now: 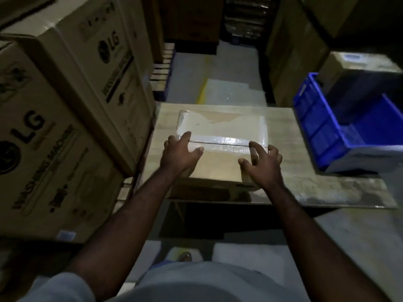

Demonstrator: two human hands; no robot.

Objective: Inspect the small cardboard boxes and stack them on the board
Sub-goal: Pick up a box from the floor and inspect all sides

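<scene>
A small cardboard box (220,164), its top banded with shiny clear tape, sits on the board (309,182) toward the board's near left part. The picture does not settle whether its full weight rests there. Both hands grip it from the sides. The left hand (182,154) curls its fingers over the box's left top edge with the thumb laid on the lid. The right hand (262,162) clasps the right top edge the same way, fingers bent and thumb on the lid. The board is a pale, wood-grained sheet, and its near edge hangs over a dark gap above the floor (359,236). Crowding the left side, two big washing machine cartons (50,153) stand just beside the board's left edge and close to the left forearm. On the right a blue crate (327,127) sits on the board's far right corner, near the box but apart from it, with another carton (357,62) behind it. More brown cartons (292,53) rise at the right rear, leaving a narrow aisle ahead where a yellow line (202,92) marks the floor. Below, a foot (184,256) shows between the forearms. The light is dim and the edges are blurred.
</scene>
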